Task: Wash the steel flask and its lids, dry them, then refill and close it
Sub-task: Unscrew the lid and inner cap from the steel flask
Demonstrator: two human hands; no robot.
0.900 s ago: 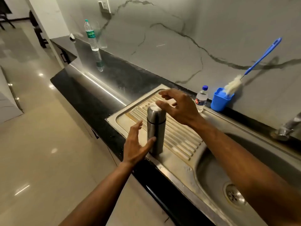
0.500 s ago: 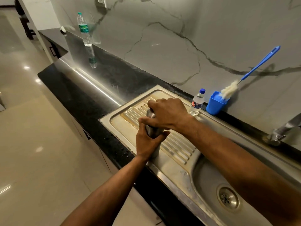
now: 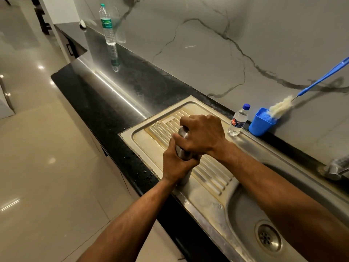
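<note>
Upright on the ribbed draining board of the sink (image 3: 207, 197), the flask (image 3: 182, 155) is gripped round its body by the left hand (image 3: 176, 163), at 6 o'clock. Its lid (image 3: 182, 131) is clasped from above by the right hand (image 3: 203, 136); 2 hands share 1 vertical axis.

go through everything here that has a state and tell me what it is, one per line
steel flask: upright on the ribbed drainboard, lid on
left hand: grips flask body
right hand: grips flask top
tall clear plastic bottle: upright, capped
small blue-capped bottle: upright, capped
blue plastic cup: upright, holds brush
blue-handled bottle brush: leaning, bristles in cup
sink basin: no standing water
</note>
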